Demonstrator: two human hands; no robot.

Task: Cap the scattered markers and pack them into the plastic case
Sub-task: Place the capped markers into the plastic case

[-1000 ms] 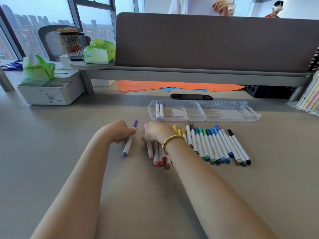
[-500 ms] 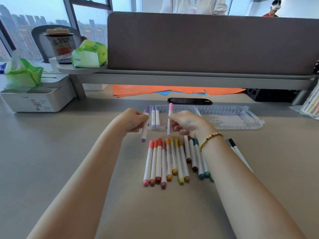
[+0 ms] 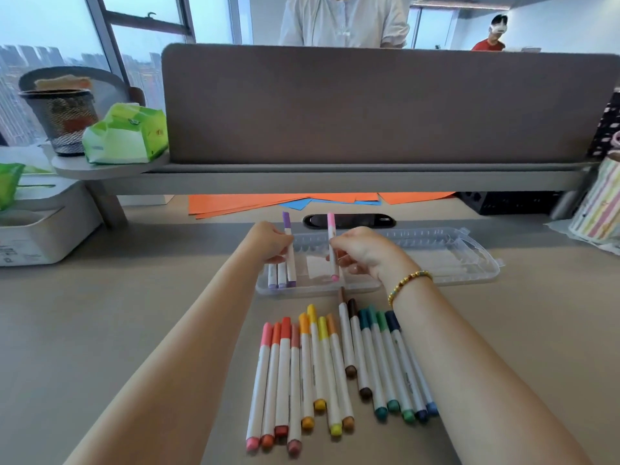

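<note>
My left hand [image 3: 268, 243] pinches a purple marker [image 3: 289, 250], held upright with its lower end inside the left end of the clear plastic case [image 3: 469, 263]. Two pale purple markers [image 3: 277, 276] lie in the case beside it. A pink marker [image 3: 332, 246] stands upright over the case's middle, pinched by my right hand [image 3: 362, 251]. Below the case, on the desk, several capped markers [image 3: 322, 370] lie in a row, running from pink and orange through yellow and brown to green and blue. My right forearm hides the row's right end.
A grey divider panel [image 3: 385, 105] and shelf stand behind the case. Orange and blue paper [image 3: 268, 201] and a black oval slot [image 3: 349, 221] lie under the shelf. A white box [image 3: 37, 236] sits left, a striped holder [image 3: 600, 209] right. People stand beyond the divider.
Both hands lifted from the desk and moved forward to the case. The purple marker's end has gone down into the case's left end; the pink marker now stands over the case.
</note>
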